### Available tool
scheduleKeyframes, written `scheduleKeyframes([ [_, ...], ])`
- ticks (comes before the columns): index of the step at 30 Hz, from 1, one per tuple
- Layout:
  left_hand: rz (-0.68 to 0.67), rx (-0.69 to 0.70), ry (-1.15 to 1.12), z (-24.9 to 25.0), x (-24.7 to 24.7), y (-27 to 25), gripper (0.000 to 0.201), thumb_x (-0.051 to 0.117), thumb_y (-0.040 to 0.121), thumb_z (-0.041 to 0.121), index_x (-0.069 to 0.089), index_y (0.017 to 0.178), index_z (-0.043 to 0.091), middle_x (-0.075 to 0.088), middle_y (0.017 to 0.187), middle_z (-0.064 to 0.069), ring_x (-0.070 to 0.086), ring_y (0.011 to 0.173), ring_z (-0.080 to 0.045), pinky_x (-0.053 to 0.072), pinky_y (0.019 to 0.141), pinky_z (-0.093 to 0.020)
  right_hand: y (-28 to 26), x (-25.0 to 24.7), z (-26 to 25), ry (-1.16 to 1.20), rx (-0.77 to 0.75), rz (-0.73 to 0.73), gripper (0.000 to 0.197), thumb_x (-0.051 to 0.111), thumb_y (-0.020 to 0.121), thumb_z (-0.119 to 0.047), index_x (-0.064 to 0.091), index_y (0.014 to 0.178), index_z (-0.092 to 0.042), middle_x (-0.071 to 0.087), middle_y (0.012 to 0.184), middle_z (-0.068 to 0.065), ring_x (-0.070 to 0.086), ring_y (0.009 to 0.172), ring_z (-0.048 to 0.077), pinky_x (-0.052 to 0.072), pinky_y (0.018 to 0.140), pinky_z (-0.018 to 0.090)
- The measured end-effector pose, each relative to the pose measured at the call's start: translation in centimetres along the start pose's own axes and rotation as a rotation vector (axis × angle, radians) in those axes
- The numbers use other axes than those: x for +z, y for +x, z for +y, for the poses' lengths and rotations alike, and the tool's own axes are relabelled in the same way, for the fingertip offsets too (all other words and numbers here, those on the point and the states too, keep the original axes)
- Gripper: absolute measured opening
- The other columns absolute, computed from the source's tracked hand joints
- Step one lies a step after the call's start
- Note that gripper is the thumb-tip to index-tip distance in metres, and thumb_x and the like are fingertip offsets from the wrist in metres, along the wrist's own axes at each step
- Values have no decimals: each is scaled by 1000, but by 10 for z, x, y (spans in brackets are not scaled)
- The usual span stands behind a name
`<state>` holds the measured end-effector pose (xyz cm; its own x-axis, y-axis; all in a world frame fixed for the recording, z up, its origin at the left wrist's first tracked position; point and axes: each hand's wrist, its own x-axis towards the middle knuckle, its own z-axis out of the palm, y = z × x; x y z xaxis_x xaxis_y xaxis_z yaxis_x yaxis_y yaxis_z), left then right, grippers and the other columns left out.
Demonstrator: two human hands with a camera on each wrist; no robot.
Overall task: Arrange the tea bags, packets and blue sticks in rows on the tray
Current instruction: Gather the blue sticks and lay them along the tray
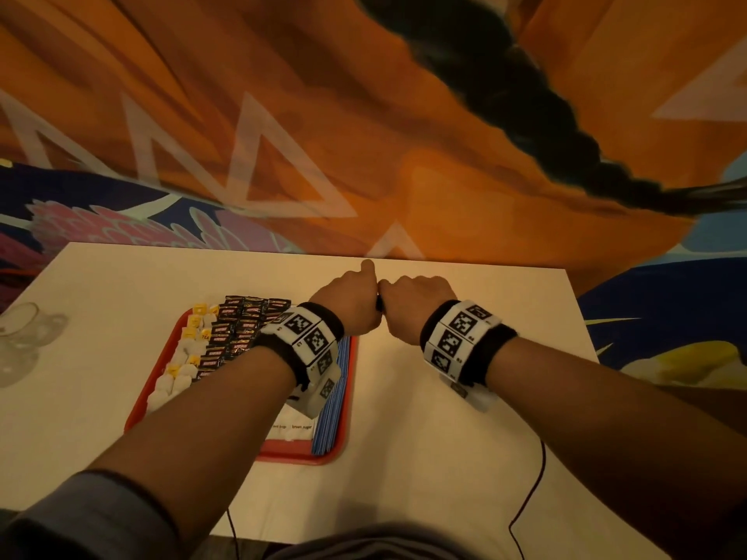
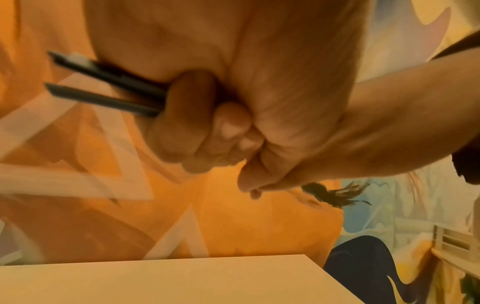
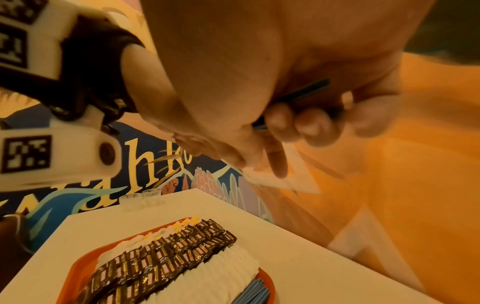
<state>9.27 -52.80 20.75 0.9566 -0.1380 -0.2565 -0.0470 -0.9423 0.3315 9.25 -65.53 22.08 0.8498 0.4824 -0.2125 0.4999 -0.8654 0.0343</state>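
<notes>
My left hand (image 1: 351, 301) and right hand (image 1: 412, 305) meet knuckle to knuckle above the white table, past the tray's far right corner. Both are curled round thin blue sticks (image 2: 103, 90). In the left wrist view two stick ends poke out of my left hand (image 2: 194, 123). My right hand (image 3: 311, 123) grips a stick (image 3: 303, 88) too. The red tray (image 1: 341, 446) holds tea bags (image 1: 190, 345) with yellow tags on its left, rows of dark packets (image 1: 238, 329), white packets (image 1: 291, 428), and a row of blue sticks (image 1: 331, 422) along its right side.
A clear glass (image 1: 20, 341) stands at the table's left edge. A thin black cable (image 1: 529, 499) trails over the table's near right. A painted orange wall (image 1: 364, 135) rises just behind the table's far edge.
</notes>
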Motion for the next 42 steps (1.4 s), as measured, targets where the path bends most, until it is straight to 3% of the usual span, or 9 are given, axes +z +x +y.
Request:
scheduleKeyframes([
  [3,13,36,-21,-1,0,-1,39,61,90,12,37,120,7,57,97,-13,59,83,-30,41,62,-35,4,5,0,25,56,31,26,40,97,-25,55,118,-21,64,105,2,62,94,25,36,73,34],
  [8,-19,141,-128,-8,-4,-3,41,70,83,9,37,106,19,53,81,2,56,74,-19,37,57,-27,6,9,5,48,123,39,24,42,98,-32,63,102,-20,60,96,2,61,91,26,37,69,33],
  [12,33,160,-418,-21,-15,-8,28,82,79,14,58,92,19,65,77,2,62,63,-10,52,63,-27,2,10,13,60,170,58,23,38,99,-36,50,86,-22,61,93,4,53,77,26,36,67,34],
  [19,178,2,-1169,-28,4,-17,5,68,91,9,70,87,6,70,80,-8,67,72,-22,56,61,-27,2,3,9,109,250,74,26,42,97,-36,59,100,-17,60,94,5,46,76,25,36,69,34],
  [24,92,10,-1243,-22,12,-17,3,68,90,4,70,89,2,68,78,-9,63,60,-17,54,61,-24,2,7,8,73,230,95,25,44,95,-36,60,100,-17,63,98,7,52,79,27,37,68,33],
  [27,99,16,-1255,-31,12,-14,2,69,88,2,71,87,1,66,67,-4,62,59,-14,53,63,-23,1,12,14,134,145,91,34,53,89,-56,62,96,-24,63,88,1,55,76,22,39,66,31],
  [31,140,-6,-1297,-44,7,-13,4,68,87,-1,71,86,1,67,68,-3,64,61,-14,55,64,-22,0,16,28,817,104,186,34,71,76,-58,66,97,-31,68,91,-10,62,83,5,49,73,24],
  [36,114,34,-1331,-42,5,-12,6,67,87,0,72,85,3,67,69,-4,63,63,-15,53,65,-23,15,19,19,1741,352,341,38,48,98,-48,67,95,-14,73,103,8,70,95,21,50,92,39],
  [42,87,73,-1352,-29,7,-12,13,61,95,7,66,84,2,61,63,0,54,52,-13,45,47,-20,17,7,-6,1979,221,363,27,45,102,-27,61,92,-8,70,102,17,69,94,25,52,92,38],
])
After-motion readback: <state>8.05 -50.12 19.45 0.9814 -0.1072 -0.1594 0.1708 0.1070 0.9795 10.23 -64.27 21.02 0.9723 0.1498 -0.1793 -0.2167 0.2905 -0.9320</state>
